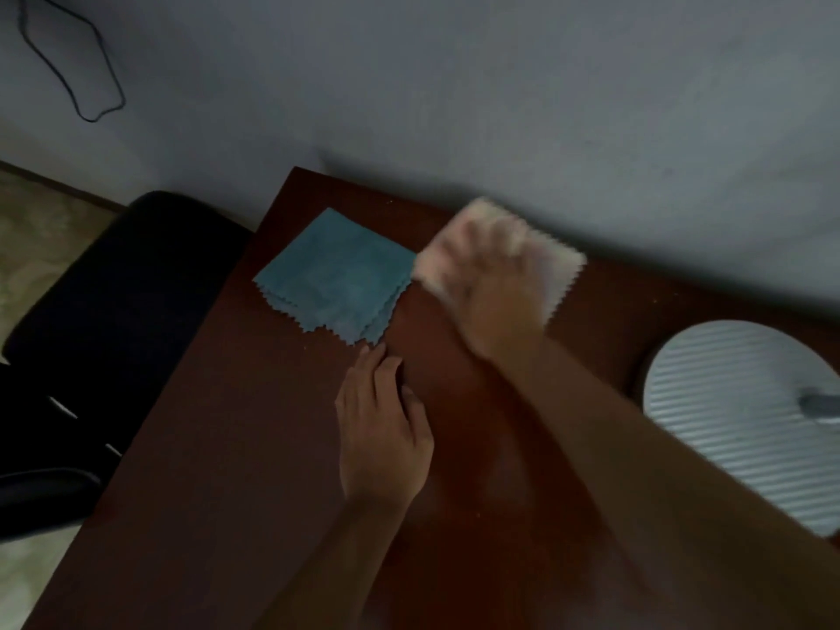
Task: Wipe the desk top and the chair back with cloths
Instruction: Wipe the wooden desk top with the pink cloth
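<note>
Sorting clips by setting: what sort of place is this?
Probably a home study or bedroom corner: a brown desk against a plain wall, a black chair beside it.

Smooth, faintly glossy dark wood desk (pixel 236 447); soft matt blue cloth (pixel 336 272) with zigzag-cut edges.

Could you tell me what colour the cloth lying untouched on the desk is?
The folded cloth is teal blue, seen in the head view.
</note>
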Demonstrator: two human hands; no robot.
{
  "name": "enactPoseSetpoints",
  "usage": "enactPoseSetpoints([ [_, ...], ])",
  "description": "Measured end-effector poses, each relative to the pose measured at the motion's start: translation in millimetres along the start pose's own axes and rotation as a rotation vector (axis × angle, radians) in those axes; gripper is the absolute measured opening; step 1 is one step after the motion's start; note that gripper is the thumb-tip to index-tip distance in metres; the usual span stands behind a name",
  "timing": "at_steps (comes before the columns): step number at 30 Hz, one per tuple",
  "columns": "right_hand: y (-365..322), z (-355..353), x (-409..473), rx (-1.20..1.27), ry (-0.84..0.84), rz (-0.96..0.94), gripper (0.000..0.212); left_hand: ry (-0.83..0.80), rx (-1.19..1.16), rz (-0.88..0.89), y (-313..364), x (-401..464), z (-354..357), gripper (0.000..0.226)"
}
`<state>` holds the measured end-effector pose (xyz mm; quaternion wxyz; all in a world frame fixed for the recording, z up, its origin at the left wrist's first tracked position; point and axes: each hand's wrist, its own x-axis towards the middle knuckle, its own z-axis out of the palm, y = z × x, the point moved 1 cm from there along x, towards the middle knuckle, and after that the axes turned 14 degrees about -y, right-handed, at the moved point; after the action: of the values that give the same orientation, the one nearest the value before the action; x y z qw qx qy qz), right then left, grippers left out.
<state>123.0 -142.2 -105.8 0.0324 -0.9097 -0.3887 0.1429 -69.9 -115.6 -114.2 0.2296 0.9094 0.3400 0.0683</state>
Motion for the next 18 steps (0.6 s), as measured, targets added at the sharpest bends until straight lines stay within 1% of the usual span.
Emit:
enactPoseSetpoints([
  [2, -37.9, 17.8, -33.7, -0.023, 0.005, -0.200, 0.056, -0.002, -0.028, -0.002, -1.1, -1.2, -0.4, 0.037],
  [3, -42.1, 25.7, -54.4, -0.009, 0.005, -0.254, 0.053, -0.005, -0.035, 0.002, -2.1, -0.7, -1.0, 0.037],
  [4, -35.0, 29.7, -73.3, 0.017, -0.009, -0.260, 0.050, -0.008, -0.038, 0.005, -1.6, -1.9, -0.9, 0.037],
  [6, -0.3, 26.4, -86.1, 0.028, 0.019, -0.201, 0.048, -0.004, -0.037, 0.005, -1.6, -1.7, -2.1, 0.034],
  [9, 64.4, 9.9, -63.2, 0.011, 0.105, 0.020, 0.049, -0.013, -0.046, 0.004, -0.9, 0.1, -3.0, 0.034],
  [11, 72.6, 4.6, -59.2, 0.047, 0.111, 0.084, 0.051, -0.018, -0.053, 0.002, -0.5, -1.0, -3.2, 0.036],
  [14, 36.6, 20.6, -111.6, 0.067, 0.107, 0.072, 0.049, 0.001, -0.078, 0.006, 1.4, -0.9, -6.7, 0.035],
  [16, 18.6, 34.7, -162.0, 0.081, 0.068, -0.009, 0.048, 0.017, -0.079, 0.016, 1.6, -0.8, -5.5, 0.034],
  [18, 18.7, 43.1, -188.6, 0.081, 0.031, -0.080, 0.048, 0.031, -0.084, 0.029, 1.2, -2.7, -6.0, 0.032],
])
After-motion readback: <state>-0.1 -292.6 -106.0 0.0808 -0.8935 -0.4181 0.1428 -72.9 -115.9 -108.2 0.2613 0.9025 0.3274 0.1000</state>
